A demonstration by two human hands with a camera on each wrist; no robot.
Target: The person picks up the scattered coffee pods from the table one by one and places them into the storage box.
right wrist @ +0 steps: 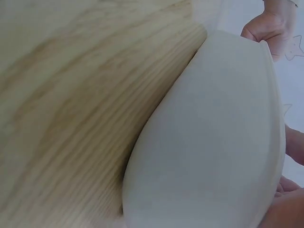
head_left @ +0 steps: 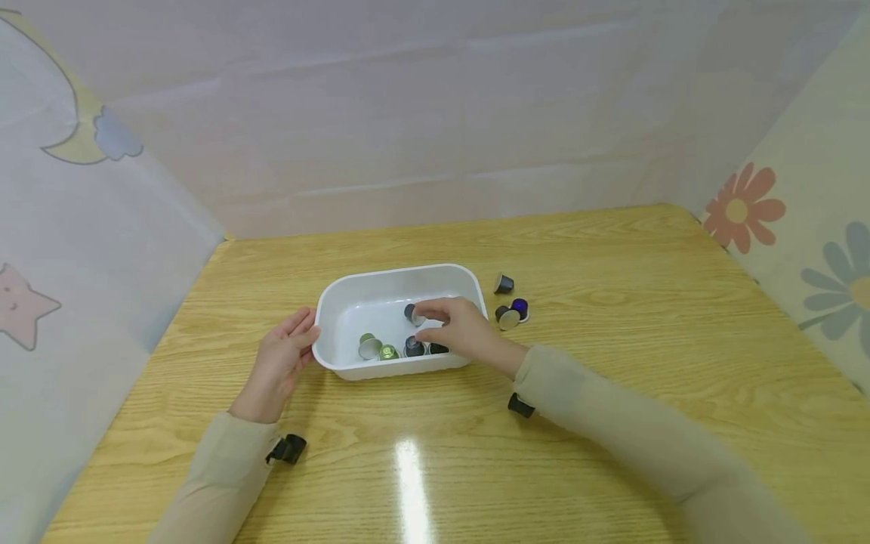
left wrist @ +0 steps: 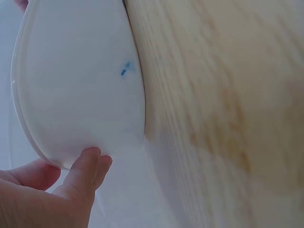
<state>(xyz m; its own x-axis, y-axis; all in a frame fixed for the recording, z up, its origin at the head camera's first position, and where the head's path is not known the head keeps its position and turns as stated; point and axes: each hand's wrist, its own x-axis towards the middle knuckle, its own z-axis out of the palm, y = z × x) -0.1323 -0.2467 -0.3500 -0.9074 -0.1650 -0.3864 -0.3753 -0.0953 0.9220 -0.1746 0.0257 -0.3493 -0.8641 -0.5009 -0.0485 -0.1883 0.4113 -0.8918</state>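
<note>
A white plastic box (head_left: pixel 401 276) stands on the table, and my left hand (head_left: pixel 275 370) grips its left end. In the left wrist view the fingers (left wrist: pixel 84 168) of that hand pinch the box rim. My right hand (head_left: pixel 469 329) reaches over the right end into the box, thumb and index finger parted. Right at these fingertips lies a dark coffee capsule (head_left: pixel 411 313), tipped on its side. Along the near wall inside are a pale green capsule (head_left: pixel 369 345), a bright green capsule (head_left: pixel 388 353), a dark grey capsule (head_left: pixel 413 347) and a black capsule (head_left: pixel 437 348), partly hidden by my right hand.
Right of the box on the wooden table (head_left: pixel 612 302) lie a dark grey capsule (head_left: pixel 504 283), a black capsule (head_left: pixel 507 317) showing its silver lid, and a purple capsule (head_left: pixel 519 307). Printed cloth walls (head_left: pixel 435 113) border the table at the back and sides.
</note>
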